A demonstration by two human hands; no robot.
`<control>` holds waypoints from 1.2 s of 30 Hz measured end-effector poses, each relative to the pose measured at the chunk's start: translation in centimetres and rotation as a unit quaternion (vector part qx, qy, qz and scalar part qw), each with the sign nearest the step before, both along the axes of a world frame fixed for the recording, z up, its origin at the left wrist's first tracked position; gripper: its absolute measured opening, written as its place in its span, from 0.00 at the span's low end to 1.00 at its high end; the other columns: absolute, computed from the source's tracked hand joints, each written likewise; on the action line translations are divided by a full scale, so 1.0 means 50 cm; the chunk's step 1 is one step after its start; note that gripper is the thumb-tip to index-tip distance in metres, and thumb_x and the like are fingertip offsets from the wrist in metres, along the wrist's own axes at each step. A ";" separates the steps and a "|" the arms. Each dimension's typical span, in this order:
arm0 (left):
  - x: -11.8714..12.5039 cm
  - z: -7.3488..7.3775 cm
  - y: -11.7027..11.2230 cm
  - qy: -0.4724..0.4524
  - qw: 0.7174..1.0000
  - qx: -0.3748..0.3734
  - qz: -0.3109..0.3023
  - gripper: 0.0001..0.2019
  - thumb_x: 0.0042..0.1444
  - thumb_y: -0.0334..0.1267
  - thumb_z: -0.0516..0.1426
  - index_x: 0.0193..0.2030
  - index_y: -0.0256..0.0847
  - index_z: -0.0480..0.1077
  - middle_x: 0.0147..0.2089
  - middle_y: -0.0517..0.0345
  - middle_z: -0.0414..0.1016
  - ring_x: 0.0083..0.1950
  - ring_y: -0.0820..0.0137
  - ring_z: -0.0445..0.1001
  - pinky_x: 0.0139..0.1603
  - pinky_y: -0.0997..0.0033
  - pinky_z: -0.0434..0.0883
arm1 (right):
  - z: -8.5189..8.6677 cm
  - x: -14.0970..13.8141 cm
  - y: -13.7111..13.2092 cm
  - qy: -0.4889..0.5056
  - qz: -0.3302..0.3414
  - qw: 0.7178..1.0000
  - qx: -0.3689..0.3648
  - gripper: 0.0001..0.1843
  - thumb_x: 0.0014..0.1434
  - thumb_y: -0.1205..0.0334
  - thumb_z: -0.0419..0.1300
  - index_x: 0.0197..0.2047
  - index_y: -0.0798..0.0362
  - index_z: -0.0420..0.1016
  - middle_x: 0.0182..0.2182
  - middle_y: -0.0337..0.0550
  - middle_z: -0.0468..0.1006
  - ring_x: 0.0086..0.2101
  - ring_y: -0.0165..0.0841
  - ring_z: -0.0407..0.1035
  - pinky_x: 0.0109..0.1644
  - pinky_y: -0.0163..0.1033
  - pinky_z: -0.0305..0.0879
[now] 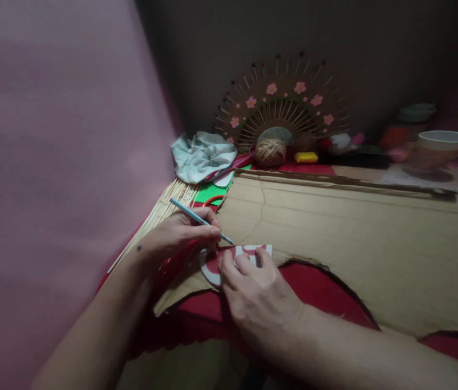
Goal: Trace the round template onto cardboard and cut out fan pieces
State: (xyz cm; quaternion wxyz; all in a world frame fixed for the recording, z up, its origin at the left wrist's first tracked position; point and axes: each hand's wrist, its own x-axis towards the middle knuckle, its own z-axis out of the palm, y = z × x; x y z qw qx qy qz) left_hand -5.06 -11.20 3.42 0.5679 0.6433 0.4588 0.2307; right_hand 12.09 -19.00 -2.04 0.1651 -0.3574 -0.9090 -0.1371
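On cardboard [354, 233] | left grip [186, 232]: pencil [185, 208] | right grip [258, 290]: atop patterned piece [211, 264]

we see a flowered fan [286, 91] by the dark wall [220, 38], twine ball [270, 152] and yellow block [305, 157] before it, crumpled pale cloth [203, 156] left of the ball, thin sticks [153, 219] and green sheet [212, 193] below the cloth, tub [438, 154] toward our right

Near mid-frame, the left hand [188, 228] holds a pencil [190, 212], its tip beside a red-and-white cutout [212, 264] that the right hand [259, 295] presses onto cardboard [354, 238]. A fan [288, 96] stands at upper centre.
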 end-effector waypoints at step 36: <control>-0.085 0.030 -0.052 0.088 0.970 0.116 0.197 0.08 0.48 0.41 0.61 0.27 0.40 0.70 0.23 0.63 0.71 0.26 0.75 0.67 0.27 0.77 0.65 | 0.003 0.008 -0.006 0.009 0.012 1.000 -0.008 0.16 0.59 0.70 0.47 0.43 0.62 0.74 0.48 0.59 0.71 0.40 0.43 0.64 0.39 0.59 0.66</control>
